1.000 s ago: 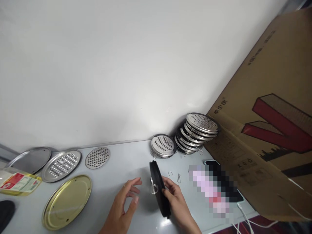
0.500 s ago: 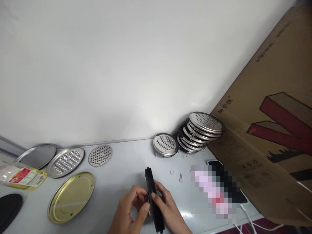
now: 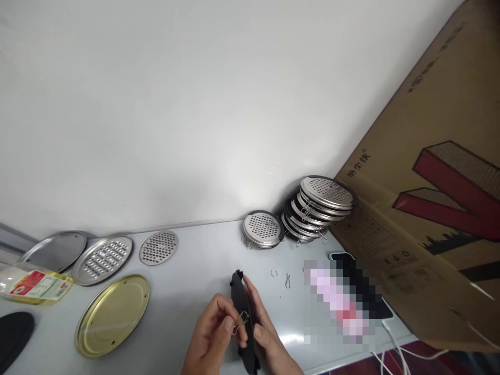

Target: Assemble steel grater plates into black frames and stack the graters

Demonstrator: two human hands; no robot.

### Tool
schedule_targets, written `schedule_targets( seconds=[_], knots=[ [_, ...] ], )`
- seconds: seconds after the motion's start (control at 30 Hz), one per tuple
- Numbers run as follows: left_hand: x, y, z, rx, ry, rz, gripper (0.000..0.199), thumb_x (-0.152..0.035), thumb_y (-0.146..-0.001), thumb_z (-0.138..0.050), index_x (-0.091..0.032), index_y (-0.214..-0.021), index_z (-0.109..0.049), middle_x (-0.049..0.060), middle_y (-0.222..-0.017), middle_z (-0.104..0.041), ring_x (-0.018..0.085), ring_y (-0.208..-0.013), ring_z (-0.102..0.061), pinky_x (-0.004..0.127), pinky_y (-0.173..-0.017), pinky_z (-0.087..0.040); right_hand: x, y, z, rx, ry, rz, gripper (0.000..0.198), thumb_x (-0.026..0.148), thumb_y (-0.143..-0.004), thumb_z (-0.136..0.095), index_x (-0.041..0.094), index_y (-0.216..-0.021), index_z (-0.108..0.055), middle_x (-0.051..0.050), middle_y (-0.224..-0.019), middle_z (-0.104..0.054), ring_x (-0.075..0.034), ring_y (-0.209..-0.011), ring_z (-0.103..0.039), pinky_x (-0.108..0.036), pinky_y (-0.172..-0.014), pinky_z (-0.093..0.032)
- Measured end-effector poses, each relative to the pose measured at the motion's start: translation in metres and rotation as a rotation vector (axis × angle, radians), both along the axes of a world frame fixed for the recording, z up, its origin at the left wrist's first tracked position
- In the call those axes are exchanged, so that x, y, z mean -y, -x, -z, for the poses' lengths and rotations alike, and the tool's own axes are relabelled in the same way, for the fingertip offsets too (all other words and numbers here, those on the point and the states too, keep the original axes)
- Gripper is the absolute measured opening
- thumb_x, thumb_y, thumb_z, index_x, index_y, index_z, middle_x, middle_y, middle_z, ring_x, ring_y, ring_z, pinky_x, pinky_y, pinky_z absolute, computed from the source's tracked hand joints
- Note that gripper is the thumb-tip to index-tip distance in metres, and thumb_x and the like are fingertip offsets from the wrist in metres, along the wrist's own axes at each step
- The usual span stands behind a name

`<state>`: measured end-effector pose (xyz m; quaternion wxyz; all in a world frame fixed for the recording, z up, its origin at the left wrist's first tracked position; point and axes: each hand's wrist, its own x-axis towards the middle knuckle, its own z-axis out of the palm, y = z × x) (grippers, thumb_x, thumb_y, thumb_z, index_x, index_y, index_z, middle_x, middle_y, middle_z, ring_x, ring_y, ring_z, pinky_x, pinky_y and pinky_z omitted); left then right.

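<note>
Held near the front edge of the table is a black plastic piece [image 3: 239,291], tipped so that I see it almost edge-on. My right hand [image 3: 267,333] wraps around its right side, thumb at the lower part. With thumb and fingers, my left hand [image 3: 216,328] pinches a small bent metal wire loop [image 3: 244,315] against the black piece's left side; whether it is hooked in, I cannot tell. A metal ring [image 3: 274,273] and a twisted wire clip [image 3: 288,281] lie on the table beyond my right hand.
Farther back, a round grater [image 3: 264,229] lies beside a tall grater stack [image 3: 327,194]. To the left are perforated steel plates [image 3: 105,259] [image 3: 159,248], a gold-coloured plate [image 3: 113,315] and a plastic packet [image 3: 39,286]. A phone [image 3: 377,307] and a cardboard box [image 3: 390,234] stand right.
The black piece has turned in my right hand, showing more of its left side. The wire loop in my left fingers is now in plainer view. The camera view has shifted slightly.
</note>
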<state>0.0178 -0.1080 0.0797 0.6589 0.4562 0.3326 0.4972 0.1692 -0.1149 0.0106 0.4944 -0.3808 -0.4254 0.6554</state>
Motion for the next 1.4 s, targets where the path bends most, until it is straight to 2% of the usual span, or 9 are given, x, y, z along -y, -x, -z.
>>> schedule_targets(
  seconds=[0.2,0.3,0.4,0.5,0.73,0.9,1.03,1.23,1.4],
  knots=[
    [-0.004,0.004,0.007,0.029,0.016,0.091,0.026,-0.044,-0.098,-0.051,-0.021,-0.085,-0.046,-0.004,-0.065,-0.051,0.009,-0.057,-0.047,0.022,-0.060,-0.036,-0.005,-0.020,-0.035,0.223,-0.234,-0.006,0.122,0.079,-0.056,-0.073,0.030,-0.156,-0.023,-0.007,-0.166,-0.012,-0.033,-0.152,-0.008,-0.050,-0.121,-0.008],
    [-0.005,0.003,0.008,0.010,0.041,0.071,0.030,-0.046,-0.095,-0.055,-0.021,-0.084,-0.044,-0.006,-0.061,-0.046,0.008,-0.054,-0.043,0.022,-0.058,-0.034,-0.003,-0.021,-0.054,0.355,-0.284,-0.139,0.114,0.049,-0.057,-0.090,0.029,-0.153,-0.032,-0.008,-0.166,-0.013,-0.035,-0.151,-0.010,-0.052,-0.121,-0.012],
    [-0.006,0.002,0.008,-0.053,0.052,0.050,0.030,-0.046,-0.095,-0.056,-0.021,-0.084,-0.043,-0.007,-0.060,-0.044,0.008,-0.054,-0.041,0.021,-0.057,-0.034,0.001,-0.015,-0.061,0.424,-0.174,-0.160,0.095,0.016,-0.067,-0.078,0.034,-0.151,-0.037,-0.005,-0.162,-0.026,-0.031,-0.149,-0.022,-0.050,-0.120,-0.020],
    [-0.006,0.004,0.008,-0.138,0.052,-0.018,0.029,-0.046,-0.094,-0.057,-0.021,-0.085,-0.046,-0.006,-0.063,-0.045,0.008,-0.057,-0.043,0.020,-0.059,-0.036,0.005,-0.008,-0.060,0.466,-0.054,-0.107,0.091,0.003,-0.069,-0.062,0.037,-0.150,-0.038,-0.001,-0.159,-0.034,-0.027,-0.147,-0.030,-0.049,-0.120,-0.021],
    [-0.005,0.017,0.021,-0.577,-0.153,-0.143,0.024,-0.043,-0.095,-0.052,-0.020,-0.087,-0.055,-0.002,-0.073,-0.046,0.013,-0.067,-0.047,0.022,-0.064,-0.043,0.006,-0.008,-0.057,0.439,-0.103,-0.082,0.059,0.017,-0.092,-0.049,0.036,-0.147,-0.044,0.002,-0.159,-0.035,-0.023,-0.148,-0.027,-0.045,-0.122,-0.017],
    [-0.008,0.027,0.019,-0.945,-0.369,-0.227,0.014,-0.033,-0.098,-0.046,-0.023,-0.093,-0.054,-0.002,-0.072,-0.051,0.014,-0.064,-0.052,0.024,-0.063,-0.045,0.009,-0.003,-0.054,0.435,-0.115,-0.092,0.054,0.023,-0.096,-0.045,0.036,-0.149,-0.041,0.004,-0.160,-0.032,-0.022,-0.149,-0.025,-0.044,-0.123,-0.017],
    [-0.012,0.033,0.008,-1.129,-0.552,-0.146,0.015,-0.027,-0.099,-0.042,-0.024,-0.095,-0.056,0.002,-0.086,-0.057,0.016,-0.072,-0.059,0.026,-0.065,-0.047,0.015,0.003,-0.053,0.427,-0.127,0.003,0.052,0.025,-0.096,-0.045,0.036,-0.146,-0.045,0.006,-0.158,-0.035,-0.021,-0.147,-0.030,-0.042,-0.123,-0.020],
    [-0.021,0.037,-0.002,-1.269,-0.756,-0.050,0.016,-0.021,-0.096,-0.040,-0.023,-0.090,-0.055,0.005,-0.091,-0.059,0.021,-0.078,-0.061,0.032,-0.069,-0.048,0.015,0.005,-0.050,0.437,-0.219,0.036,0.051,0.025,-0.096,-0.045,0.034,-0.147,-0.045,0.004,-0.156,-0.039,-0.022,-0.145,-0.034,-0.042,-0.123,-0.023],
    [-0.021,0.030,-0.003,-1.133,-0.726,0.052,0.017,-0.017,-0.097,-0.034,-0.024,-0.094,-0.050,0.002,-0.086,-0.063,0.018,-0.074,-0.063,0.027,-0.065,-0.047,0.009,0.009,-0.040,0.472,-0.368,0.003,0.058,0.021,-0.096,-0.042,0.029,-0.153,-0.033,-0.001,-0.161,-0.029,-0.024,-0.149,-0.026,-0.045,-0.122,-0.024]
  ],
)
